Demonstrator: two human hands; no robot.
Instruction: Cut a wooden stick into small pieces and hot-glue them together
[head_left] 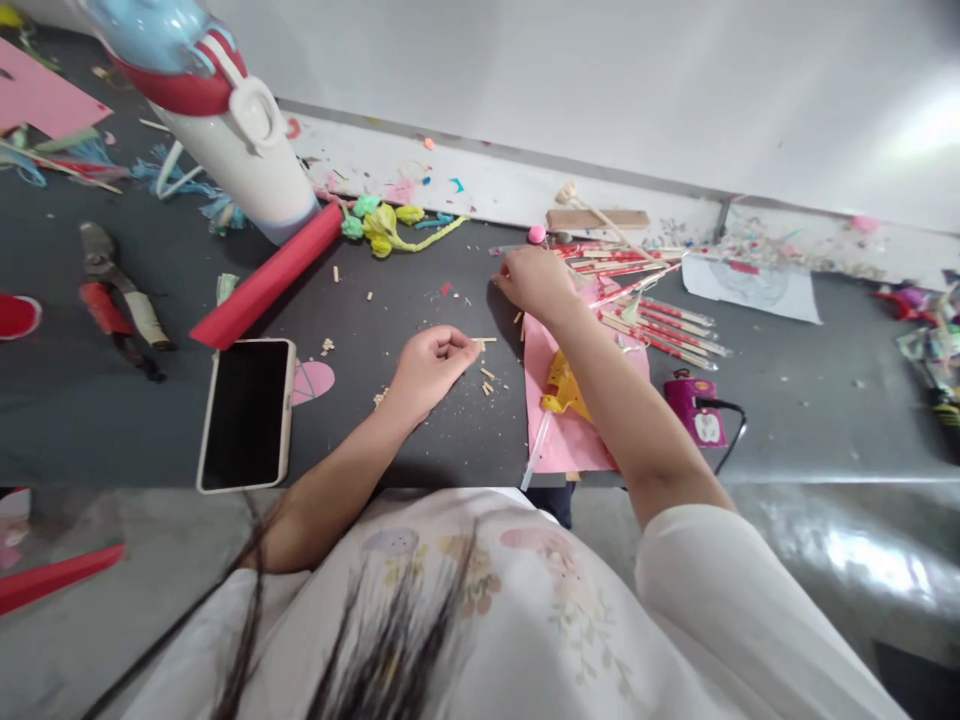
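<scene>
My left hand [435,368] is closed in a pinch above the dark table, holding a thin, pale wooden stick piece [487,340] at its fingertips. Several short cut wooden bits [487,388] lie just below and right of those fingers. My right hand [536,283] reaches farther forward, its fingers curled together near the tabletop; whatever they hold is hidden. Beside it lie wooden chopsticks [660,328] in red-and-clear wrappers. Under my right forearm, a yellow glue gun [564,385] with a clear glue stick [537,450] rests partly covered on a pink sheet [577,450].
At left are a phone [249,415], a red folded strip [270,275], pliers [116,290] and a tall bottle [247,160]. A purple box [694,410] with a black cable sits right. White paper [750,287] lies near the back wall.
</scene>
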